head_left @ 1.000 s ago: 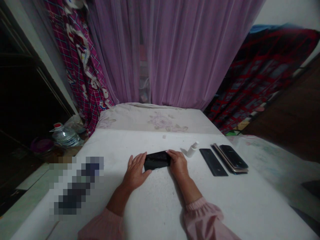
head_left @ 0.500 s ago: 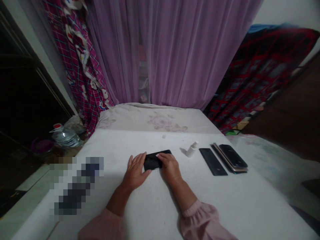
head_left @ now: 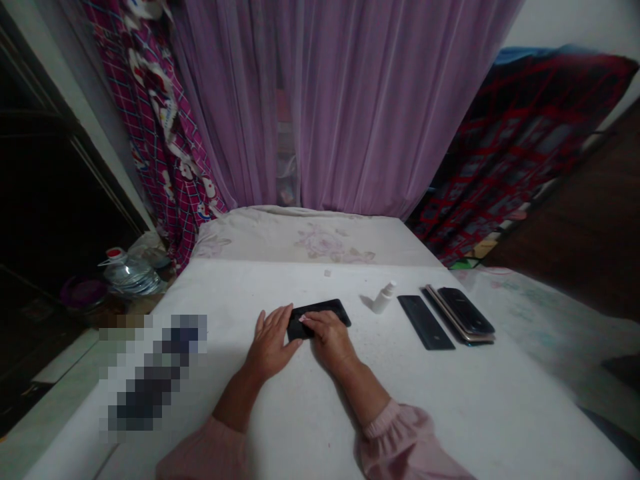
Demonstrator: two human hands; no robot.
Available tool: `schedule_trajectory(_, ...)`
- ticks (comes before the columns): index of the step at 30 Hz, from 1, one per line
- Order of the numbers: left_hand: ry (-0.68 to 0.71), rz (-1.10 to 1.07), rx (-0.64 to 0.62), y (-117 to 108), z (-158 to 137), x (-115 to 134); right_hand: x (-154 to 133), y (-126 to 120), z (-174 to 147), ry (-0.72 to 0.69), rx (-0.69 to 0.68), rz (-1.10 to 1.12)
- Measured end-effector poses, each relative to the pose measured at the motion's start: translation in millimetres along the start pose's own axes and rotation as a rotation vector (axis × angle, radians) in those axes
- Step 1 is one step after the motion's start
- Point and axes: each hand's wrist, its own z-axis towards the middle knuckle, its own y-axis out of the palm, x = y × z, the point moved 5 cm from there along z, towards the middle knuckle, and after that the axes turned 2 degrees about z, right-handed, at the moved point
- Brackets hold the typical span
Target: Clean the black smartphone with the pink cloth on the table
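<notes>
Head view: on the white tabletop (head_left: 300, 413), we are seeing the left hand (head_left: 271, 343) gripping the left end of a black smartphone (head_left: 341, 311), the right hand (head_left: 333, 339) pinching a small pale scrap (head_left: 303, 319) against its face. We are judging this phone half-handled. Rightward, a dark phone-shaped slab (head_left: 427, 323) and a phone stack (head_left: 467, 315) are lying untouched, done or pending, we're not telling. Farther: a white spray bottle (head_left: 384, 300) is standing.

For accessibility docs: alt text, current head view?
The left hand holds a dark phone-like slab on a white-covered table; the right hand, something small and pale at its fingertips, is over it. To the right: white bottle, dark panel, stacked slabs.
</notes>
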Motion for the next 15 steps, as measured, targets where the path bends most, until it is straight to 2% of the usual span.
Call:
schedule_trajectory(3,-0.003,0.004,-0.011,-1,0,0,34,-17,3,0.135,0.124,-0.072)
schedule_trajectory(7,0.011,0.007,-0.007,0,0,-1,68,-27,14,0.249,0.144,-0.068)
schedule_trajectory(11,0.007,0.002,0.015,3,1,-5,75,-26,23,0.272,0.055,-0.06)
schedule_trajectory(15,-0.068,-0.003,0.148,-3,4,-11,67,-33,11,0.252,-0.01,-0.112)
